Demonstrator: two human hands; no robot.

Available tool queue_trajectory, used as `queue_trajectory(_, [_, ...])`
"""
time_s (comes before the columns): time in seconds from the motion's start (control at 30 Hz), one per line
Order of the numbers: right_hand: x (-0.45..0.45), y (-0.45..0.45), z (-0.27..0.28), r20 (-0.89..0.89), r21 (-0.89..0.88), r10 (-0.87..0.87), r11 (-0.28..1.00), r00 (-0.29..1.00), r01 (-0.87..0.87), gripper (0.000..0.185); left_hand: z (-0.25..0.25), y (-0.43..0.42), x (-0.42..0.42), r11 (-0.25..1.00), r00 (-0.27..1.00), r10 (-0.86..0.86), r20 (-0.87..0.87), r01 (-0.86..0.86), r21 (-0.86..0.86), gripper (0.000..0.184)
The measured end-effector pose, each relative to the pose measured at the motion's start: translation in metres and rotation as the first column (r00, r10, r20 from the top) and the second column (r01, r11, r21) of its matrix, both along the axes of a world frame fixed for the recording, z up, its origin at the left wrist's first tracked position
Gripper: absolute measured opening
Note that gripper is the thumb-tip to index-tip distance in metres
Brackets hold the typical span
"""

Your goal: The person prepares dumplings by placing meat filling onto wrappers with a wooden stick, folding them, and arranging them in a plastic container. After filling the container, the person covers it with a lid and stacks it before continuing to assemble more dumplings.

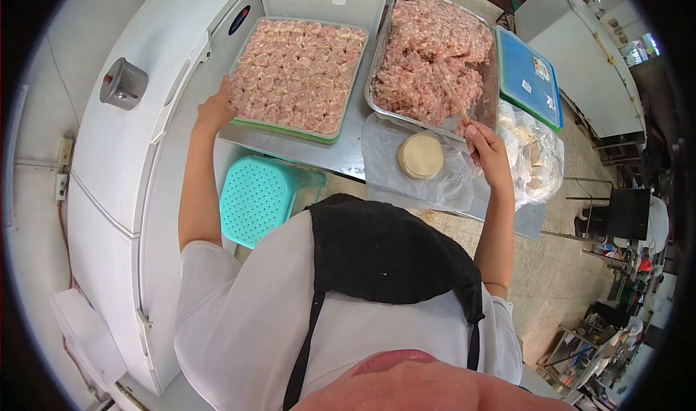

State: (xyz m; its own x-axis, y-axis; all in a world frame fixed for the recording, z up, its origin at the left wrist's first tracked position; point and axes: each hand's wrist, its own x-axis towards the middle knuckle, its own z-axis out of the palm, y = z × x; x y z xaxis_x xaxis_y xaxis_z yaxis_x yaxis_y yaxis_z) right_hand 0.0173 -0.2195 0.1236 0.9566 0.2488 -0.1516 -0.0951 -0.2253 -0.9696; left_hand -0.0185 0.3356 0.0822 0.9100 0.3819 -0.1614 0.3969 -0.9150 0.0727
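Observation:
A shallow tray (346, 114) packed with rows of meat-filled dumplings (297, 74) lies on the metal table. At its left edge is my left hand (216, 109), its fingers along the rim and closed on the tray. My right hand (487, 151) pinches the end of a thin spatula-like stick (455, 96), whose far part rests in the minced meat (435, 48). That meat fills most of a deep metal pan (371, 85). Just left of my right hand, a stack of round, pale dough wrappers (420, 156) sits on a plastic sheet (380, 146).
Right of the pan lies a blue lid (528, 77), with a plastic bag (540, 154) of pale pieces below it. A turquoise stool (254, 197) stands under the table's front. White fridge (167, 48) at left bears a metal pot (129, 85). Another person (656, 222) is far right.

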Motion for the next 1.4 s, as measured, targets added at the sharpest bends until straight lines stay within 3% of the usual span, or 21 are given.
queue_trajectory(0.07, [0.001,-0.011,0.001,0.006,-0.012,0.005,1.0,1.0,-0.005,0.032,-0.002,0.011,-0.005,0.999,1.0,0.017,-0.01,-0.017,-0.027,0.081])
queue_trajectory(0.13, [0.003,-0.022,0.002,0.023,-0.04,0.013,0.999,1.0,-0.012,0.032,-0.005,0.028,-0.013,0.993,0.987,-0.022,0.161,0.04,-0.11,0.079])
queue_trajectory(0.17, [0.005,-0.028,0.001,0.02,-0.037,0.02,0.999,1.0,-0.019,0.032,0.0,0.024,-0.014,0.994,0.987,-0.015,0.158,0.033,-0.107,0.079])
queue_trajectory(0.23, [0.011,-0.041,-0.003,0.019,-0.042,0.02,0.999,1.0,-0.02,0.034,0.011,0.016,-0.018,0.96,0.982,-0.02,0.189,0.071,-0.271,0.077])
queue_trajectory(0.27, [0.014,-0.047,-0.004,0.018,-0.039,0.029,0.999,0.999,-0.028,0.034,0.005,0.015,-0.018,0.961,0.982,-0.012,0.189,0.063,-0.269,0.077])
queue_trajectory(0.33, [0.02,-0.06,-0.004,-0.037,-0.064,0.036,0.997,0.999,-0.039,0.034,-0.015,0.02,-0.017,0.995,0.994,0.026,0.102,-0.016,-0.094,0.072])
queue_trajectory(0.43, [0.029,-0.08,-0.005,-0.032,-0.149,0.081,0.985,0.996,-0.085,0.033,-0.015,0.016,-0.019,0.972,0.967,0.139,0.212,-0.092,-0.216,0.069])
queue_trajectory(0.57, [0.042,-0.11,-0.006,0.102,-0.266,0.167,0.954,0.981,-0.134,0.029,-0.015,-0.001,-0.026,0.984,0.937,0.136,0.323,-0.092,-0.15,0.065])
queue_trajectory(0.63, [0.046,-0.118,0.006,0.12,-0.489,0.305,0.846,0.945,-0.211,0.029,-0.013,-0.017,-0.028,0.995,0.855,0.101,0.508,-0.096,-0.036,0.062])
queue_trajectory(0.67, [0.049,-0.122,0.006,0.123,-0.49,0.301,0.847,0.946,-0.206,0.029,-0.009,-0.024,-0.027,0.995,0.854,0.097,0.511,-0.091,-0.038,0.062])
queue_trajectory(0.73, [0.058,-0.125,0.009,0.326,-0.683,0.535,0.703,0.78,-0.197,0.027,0.005,-0.036,-0.022,0.998,0.717,-0.002,0.697,-0.038,0.042,0.058])
queue_trajectory(0.8, [0.06,-0.115,0.021,0.27,-0.739,0.541,0.647,0.796,-0.189,0.024,0.025,-0.064,-0.001,0.996,0.638,0.077,0.766,-0.09,-0.025,0.053])
queue_trajectory(0.97, [0.073,-0.093,0.004,0.251,-0.886,0.612,0.457,0.75,-0.077,0.021,0.079,-0.096,0.102,0.963,0.385,-0.258,0.886,0.174,0.205,0.043])
queue_trajectory(1.07, [0.074,-0.084,-0.011,0.345,-0.891,0.588,0.45,0.732,0.059,0.022,0.116,-0.12,0.163,0.928,0.34,-0.328,0.881,0.291,0.233,0.041])
queue_trajectory(1.13, [0.067,-0.073,0.0,0.405,-0.859,0.542,0.502,0.736,0.103,0.023,0.131,-0.126,0.197,0.848,0.309,-0.473,0.825,0.415,0.33,0.042])
queue_trajectory(1.4, [0.03,-0.042,0.012,0.565,-0.729,0.338,0.632,0.752,0.264,0.031,0.138,-0.104,0.262,0.761,0.296,-0.608,0.737,0.481,0.435,0.04])
